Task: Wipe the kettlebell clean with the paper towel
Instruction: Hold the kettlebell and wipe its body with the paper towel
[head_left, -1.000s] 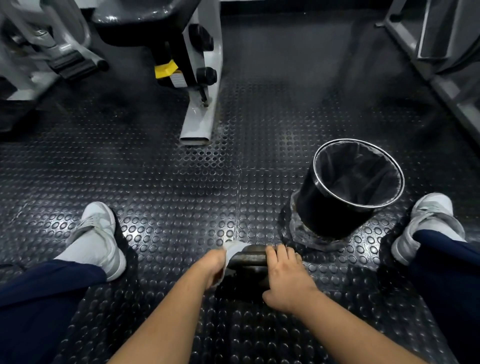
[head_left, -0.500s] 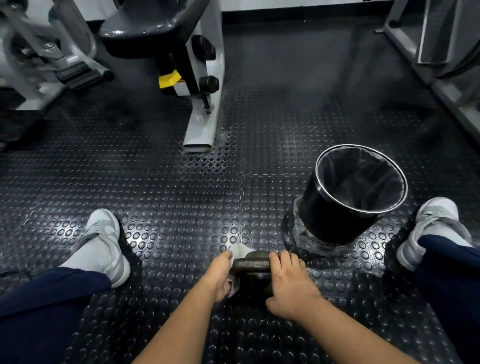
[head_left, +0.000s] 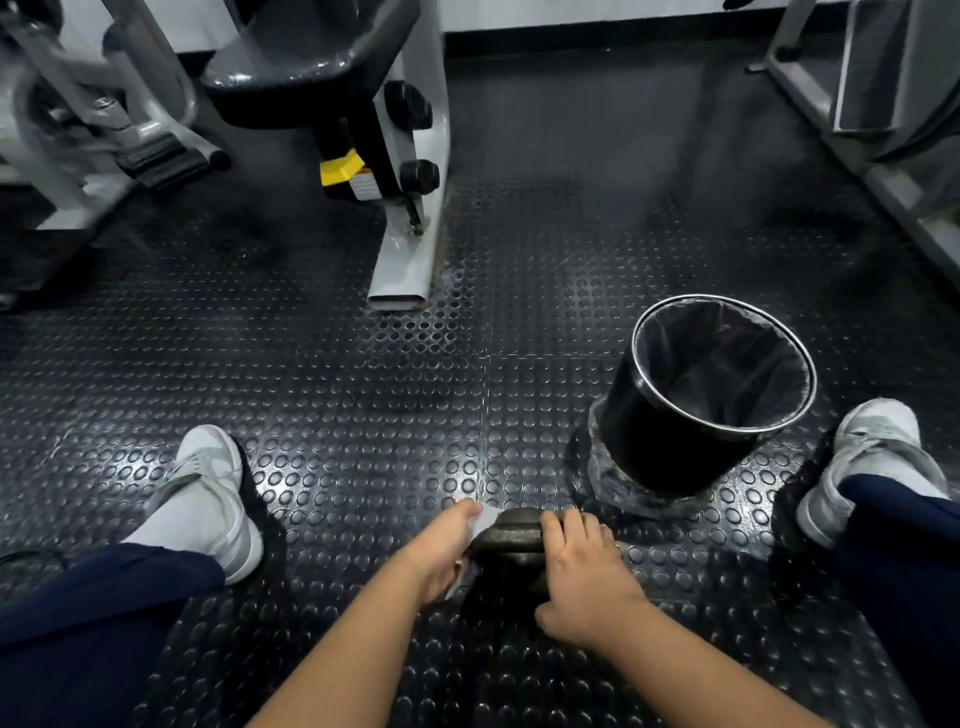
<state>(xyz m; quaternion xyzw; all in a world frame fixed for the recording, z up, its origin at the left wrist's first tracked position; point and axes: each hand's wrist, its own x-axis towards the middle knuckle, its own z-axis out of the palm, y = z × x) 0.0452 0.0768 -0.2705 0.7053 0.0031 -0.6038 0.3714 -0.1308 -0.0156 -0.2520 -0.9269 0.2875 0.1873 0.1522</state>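
Note:
A dark iron kettlebell (head_left: 511, 538) stands on the studded rubber floor between my feet, near the bottom centre. My left hand (head_left: 444, 551) presses a white paper towel (head_left: 483, 519) against the kettlebell's left side, with the towel showing above and below my fingers. My right hand (head_left: 584, 577) lies over the kettlebell's right side and grips it. Most of the kettlebell's body is hidden under both hands.
A black bin (head_left: 706, 395) with a dark liner stands just right of the kettlebell. A grey gym machine foot (head_left: 408, 270) reaches toward me at centre. More machine frames stand at the left (head_left: 93, 135) and right (head_left: 883, 130). My shoes (head_left: 208, 499) flank the kettlebell.
My left hand with the paper towel has slid down along the kettlebell's left side. My right hand keeps its hold. The view has tilted up slightly.

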